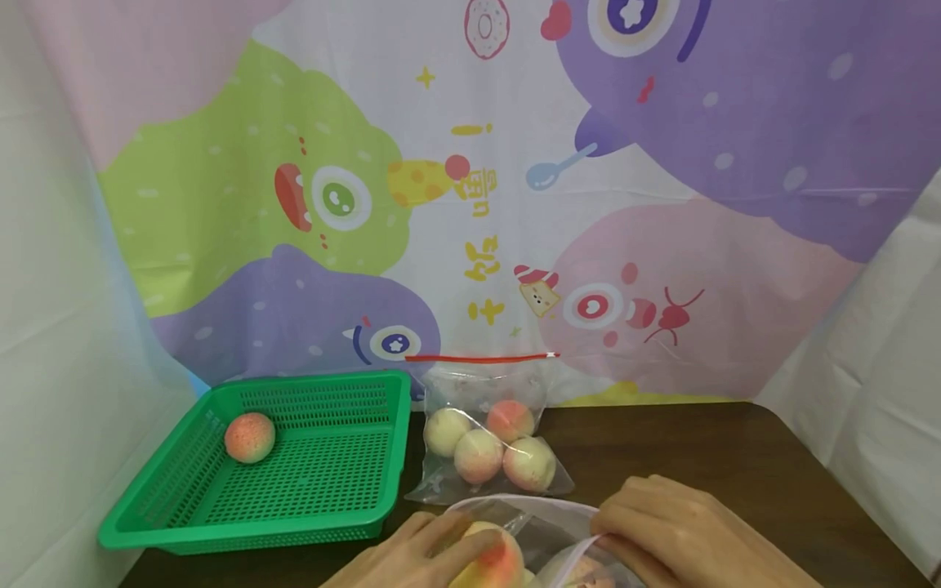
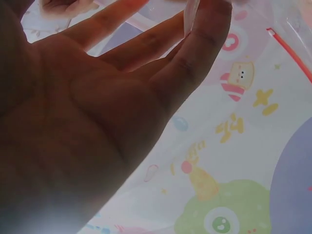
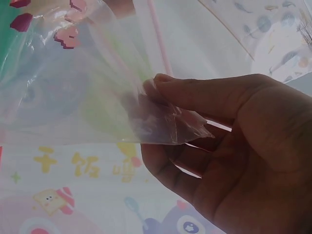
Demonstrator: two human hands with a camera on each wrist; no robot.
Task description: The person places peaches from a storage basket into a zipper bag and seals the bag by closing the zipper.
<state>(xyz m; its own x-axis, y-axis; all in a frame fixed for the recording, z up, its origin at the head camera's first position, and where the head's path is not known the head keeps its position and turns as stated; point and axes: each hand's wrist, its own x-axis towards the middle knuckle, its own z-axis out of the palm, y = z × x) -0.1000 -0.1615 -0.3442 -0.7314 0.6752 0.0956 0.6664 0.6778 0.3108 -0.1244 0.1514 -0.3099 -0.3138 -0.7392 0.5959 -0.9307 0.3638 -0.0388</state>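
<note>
Low in the head view, a clear zip bag (image 1: 547, 503) with a pale pink zip strip stands with its mouth spread. Inside it lie a yellow-red peach (image 1: 503, 563) and more fruit, partly cut off by the frame. My left hand (image 1: 422, 555) holds the bag's left rim, one finger crossing in front of the peach; a plastic edge runs between its fingers in the left wrist view. On the other side, my right hand (image 1: 672, 527) pinches the rim between thumb and fingers, with the plastic (image 3: 63, 102) stretched leftward in the right wrist view.
A green basket (image 1: 294, 523) on the left holds one peach (image 1: 250, 438). Behind the open bag, a red-zip bag (image 1: 481, 358) with several peaches stands against the cartoon cloth (image 1: 507, 237). Brown tabletop (image 1: 662, 441) extends to the right; white cloth (image 1: 51, 286) hangs at the sides.
</note>
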